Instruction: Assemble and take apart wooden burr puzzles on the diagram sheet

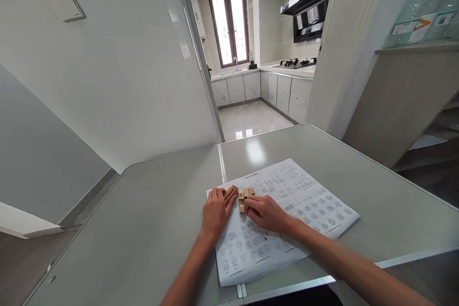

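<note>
My left hand is closed around a few brown wooden pieces, resting at the left edge of a printed sheet. Just to the right of them, a small cluster of pale wooden blocks sits on the paper, with a notch or gap showing in it. My right hand reaches in from the right with its fingers pinched at the cluster's near side, and its fingertips partly cover the blocks. Under both hands lies the large white instruction sheet, covered in small line drawings of assembled shapes.
The sheet lies on a grey-green table with a metal seam down its middle. A white wall or panel borders the far left. Beyond the table's far edge is a kitchen with a stove. Large plastic bottles stand on a cabinet at right.
</note>
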`<action>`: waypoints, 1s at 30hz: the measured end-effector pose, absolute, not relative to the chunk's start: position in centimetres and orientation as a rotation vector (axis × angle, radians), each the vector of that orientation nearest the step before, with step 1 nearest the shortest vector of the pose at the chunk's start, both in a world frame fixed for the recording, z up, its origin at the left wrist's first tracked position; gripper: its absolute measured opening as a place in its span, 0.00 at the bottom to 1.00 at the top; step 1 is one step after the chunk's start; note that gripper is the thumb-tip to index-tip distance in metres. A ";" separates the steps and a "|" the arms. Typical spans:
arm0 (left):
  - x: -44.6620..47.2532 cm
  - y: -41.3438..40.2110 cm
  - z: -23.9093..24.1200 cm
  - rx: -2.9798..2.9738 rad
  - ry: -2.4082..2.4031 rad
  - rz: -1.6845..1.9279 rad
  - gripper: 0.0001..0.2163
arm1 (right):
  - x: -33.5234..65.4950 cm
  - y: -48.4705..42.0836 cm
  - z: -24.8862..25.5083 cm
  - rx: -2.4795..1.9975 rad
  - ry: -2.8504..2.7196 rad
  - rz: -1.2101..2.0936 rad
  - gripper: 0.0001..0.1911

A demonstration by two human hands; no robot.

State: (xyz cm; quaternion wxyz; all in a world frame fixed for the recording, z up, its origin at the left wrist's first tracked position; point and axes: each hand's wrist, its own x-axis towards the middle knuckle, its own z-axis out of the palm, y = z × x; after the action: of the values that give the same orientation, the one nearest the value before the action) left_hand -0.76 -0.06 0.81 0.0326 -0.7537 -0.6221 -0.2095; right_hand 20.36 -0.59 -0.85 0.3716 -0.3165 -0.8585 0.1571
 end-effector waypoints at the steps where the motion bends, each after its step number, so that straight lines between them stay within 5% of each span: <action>1: -0.8 0.0 0.8 -2.324 -1.914 -0.641 0.15 | 20.4 -0.6 -0.9 -0.812 -2.201 0.401 0.11; 23: -0.7 -0.3 1.2 -2.363 -2.140 -0.678 0.16 | 20.5 -0.7 -0.7 -0.806 -2.189 0.472 0.11; 30: 0.2 -0.7 2.4 -2.513 -2.315 -1.414 0.18 | 20.3 -0.6 -0.1 -0.831 -1.999 0.716 0.12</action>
State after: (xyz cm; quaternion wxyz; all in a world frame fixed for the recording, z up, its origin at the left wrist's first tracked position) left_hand 0.18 -0.75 2.39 -0.2746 -0.6535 -0.6020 -0.3676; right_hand 20.30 -0.61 -0.08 0.4176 -0.3312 -0.7966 0.2853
